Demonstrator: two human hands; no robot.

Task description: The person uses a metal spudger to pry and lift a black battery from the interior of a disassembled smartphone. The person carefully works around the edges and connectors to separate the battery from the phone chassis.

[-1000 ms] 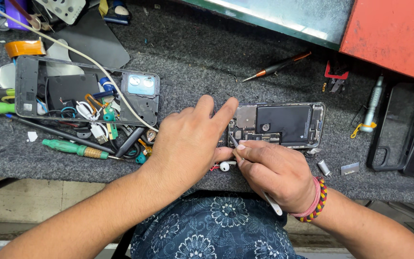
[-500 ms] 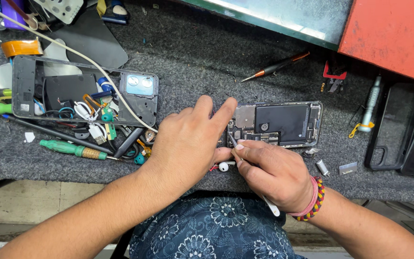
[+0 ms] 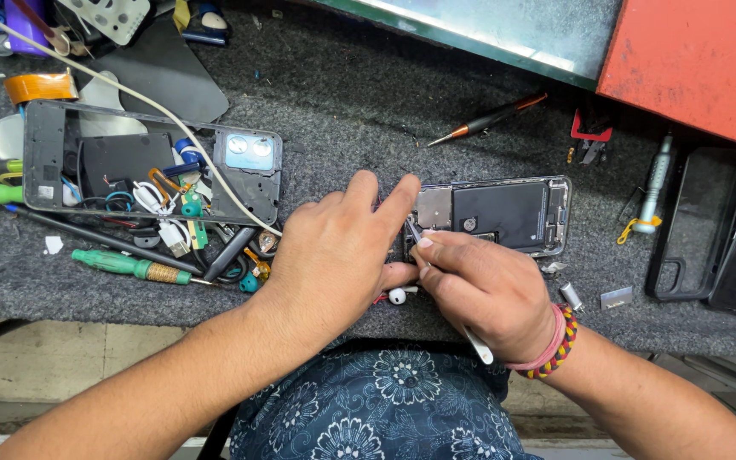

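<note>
Already the back is off the opened dark smartphone with its bare black battery on the grey felt tabletop; the left hand presses its near end; the right hand pinches a thin white-handled tool into it; the inner work looks unfinished.

A dark grey mat is seen over the counter. A black and silver opened phone lies at centre right. A green-handled screwdriver is seen at lower left, an orange roll of tape at upper left, and a red box at upper right. A pink, red, yellow and black bracelet is worn on one wrist. Navy cloth with white flowers fills the bottom centre.
</note>
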